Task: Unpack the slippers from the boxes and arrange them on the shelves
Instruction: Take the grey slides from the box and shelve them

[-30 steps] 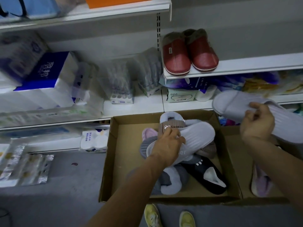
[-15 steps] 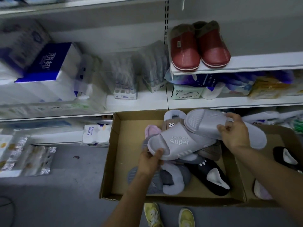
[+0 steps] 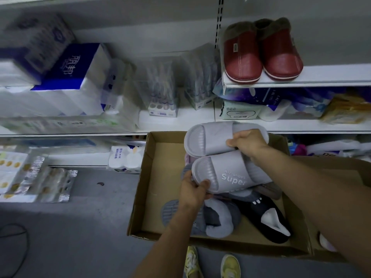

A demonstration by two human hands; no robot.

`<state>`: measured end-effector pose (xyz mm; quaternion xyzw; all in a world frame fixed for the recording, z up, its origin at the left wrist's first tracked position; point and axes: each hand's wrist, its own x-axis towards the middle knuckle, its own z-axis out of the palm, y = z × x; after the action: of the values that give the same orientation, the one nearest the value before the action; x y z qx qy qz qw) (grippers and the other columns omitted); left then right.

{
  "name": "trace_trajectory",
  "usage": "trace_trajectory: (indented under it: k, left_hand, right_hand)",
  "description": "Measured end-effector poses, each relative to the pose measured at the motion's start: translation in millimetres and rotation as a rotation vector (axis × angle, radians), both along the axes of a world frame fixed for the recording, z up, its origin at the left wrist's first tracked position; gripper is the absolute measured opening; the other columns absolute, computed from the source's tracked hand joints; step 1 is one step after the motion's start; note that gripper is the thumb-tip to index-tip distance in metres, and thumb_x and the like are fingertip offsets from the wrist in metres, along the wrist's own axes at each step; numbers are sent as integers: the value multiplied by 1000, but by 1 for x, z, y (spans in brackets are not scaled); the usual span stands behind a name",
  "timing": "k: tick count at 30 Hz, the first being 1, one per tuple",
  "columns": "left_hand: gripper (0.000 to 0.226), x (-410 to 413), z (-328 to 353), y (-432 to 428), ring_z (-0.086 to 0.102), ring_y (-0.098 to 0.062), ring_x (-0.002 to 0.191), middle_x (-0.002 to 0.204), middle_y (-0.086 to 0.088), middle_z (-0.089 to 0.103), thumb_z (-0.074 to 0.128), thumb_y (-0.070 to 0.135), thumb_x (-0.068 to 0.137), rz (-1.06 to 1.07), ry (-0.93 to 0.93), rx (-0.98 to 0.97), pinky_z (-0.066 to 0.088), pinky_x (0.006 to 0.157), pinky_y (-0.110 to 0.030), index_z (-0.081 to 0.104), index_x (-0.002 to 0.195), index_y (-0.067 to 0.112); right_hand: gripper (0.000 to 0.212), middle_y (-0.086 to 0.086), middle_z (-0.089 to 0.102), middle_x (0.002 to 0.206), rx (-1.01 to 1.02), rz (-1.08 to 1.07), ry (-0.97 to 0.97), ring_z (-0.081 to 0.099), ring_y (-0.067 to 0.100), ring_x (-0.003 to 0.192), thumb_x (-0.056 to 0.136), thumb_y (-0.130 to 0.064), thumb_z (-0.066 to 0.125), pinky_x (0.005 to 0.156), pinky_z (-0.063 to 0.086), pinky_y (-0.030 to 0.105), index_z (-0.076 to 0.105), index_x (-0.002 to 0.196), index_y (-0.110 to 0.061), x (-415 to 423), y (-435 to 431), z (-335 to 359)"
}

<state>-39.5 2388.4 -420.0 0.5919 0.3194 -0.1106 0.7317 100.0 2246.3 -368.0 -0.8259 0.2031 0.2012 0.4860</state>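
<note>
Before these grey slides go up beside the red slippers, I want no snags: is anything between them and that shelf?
Nothing visible blocks the way. The shelf is bare right of the red slippers, and open air lies above the grey slides held in both hands.

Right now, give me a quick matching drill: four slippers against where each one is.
Slippers:
1. red pair
2. "Super" slide
3. plain grey slide
4. black slipper

Places:
A. in the left hand
B. lying in the box
C. on the shelf
D. in the right hand

Pairs: 1-C, 2-A, 3-D, 4-B
</note>
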Motion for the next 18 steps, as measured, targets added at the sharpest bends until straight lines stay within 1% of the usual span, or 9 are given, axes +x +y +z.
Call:
trace_trajectory:
  k: [2,4,6,8,11,12,13,15,18]
  left_hand:
    - [40,-1,-4,0,66,-25,93,105,-5,64,64,-1,86,5,-7,5,59,71,-48,51,103,32]
    - [36,-3,-7,-1,66,-20,88,102,-5,65,64,-1,86,9,-7,3,60,66,-43,51,104,27]
    - [34,-5,-10,-3,67,-21,87,103,-7,66,64,-1,86,16,2,-11,60,63,-39,51,106,24]
    - [34,-4,-12,-5,66,-21,87,105,-8,65,64,0,87,14,26,-8,60,60,-34,50,110,20]
    - [33,-7,-16,-7,65,-23,88,108,-10,64,64,0,86,5,60,-6,59,59,-35,50,109,20]
    - [33,-9,-17,-7,65,-24,88,107,-11,64,64,-1,86,10,65,-13,59,58,-35,50,108,19]
    - [33,-11,-17,-7,65,-24,89,107,-10,64,64,-1,86,13,65,-17,59,58,-34,50,109,18]
    - [33,-12,-16,-9,64,-24,90,106,-9,64,63,-1,87,14,61,-12,59,58,-33,49,112,15]
    - [30,-15,-13,-11,65,-21,89,101,-3,64,64,0,87,-30,51,-12,60,63,-38,51,105,20]
  right_hand:
    - [32,11,67,107,-59,45,47,59,22,93,77,-12,76,90,46,28,67,106,-3,0,6,-1]
    - [36,12,67,107,-142,73,67,57,22,87,77,-16,76,84,47,27,66,107,-1,2,6,-1]
    - [40,12,66,108,-215,116,97,58,24,89,77,-22,75,83,48,29,65,110,-2,5,5,0]
    - [39,11,66,105,-264,178,139,61,27,90,78,-24,73,75,49,28,65,109,-2,7,5,-1]
    - [29,13,62,86,-284,223,254,58,28,68,83,-25,69,55,50,30,64,100,-2,8,4,2]
    - [29,15,62,87,-280,219,301,58,28,65,85,-26,68,54,53,32,64,100,-2,7,3,2]
    - [30,17,64,92,-262,204,335,59,30,66,86,-27,68,57,55,36,64,101,-2,7,2,2]
    - [32,20,65,104,-241,184,337,62,32,75,87,-28,67,65,58,41,63,105,-2,4,1,3]
    - [45,17,61,121,-268,217,222,60,34,103,88,-30,64,88,51,38,57,122,-1,-4,0,1]
